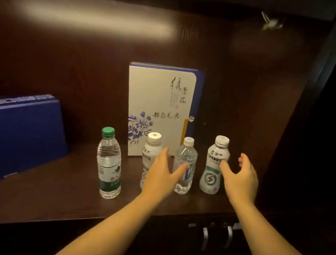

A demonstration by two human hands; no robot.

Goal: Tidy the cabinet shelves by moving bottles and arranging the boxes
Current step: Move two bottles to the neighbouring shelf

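Note:
Several bottles stand in a row on the dark wooden shelf: a green-capped water bottle, a white drink bottle, a clear white-capped water bottle and a second white drink bottle. Behind them a white box with blue flowers stands upright. A blue box leans at the left. My left hand is open, in front of the first white bottle, thumb near the clear bottle. My right hand is open, fingers spread just right of the second white bottle.
The cabinet's back panel and dark right side wall close in the shelf. Below the shelf's front edge are lower doors with metal handles. Bare shelf lies between the blue box and the green-capped bottle.

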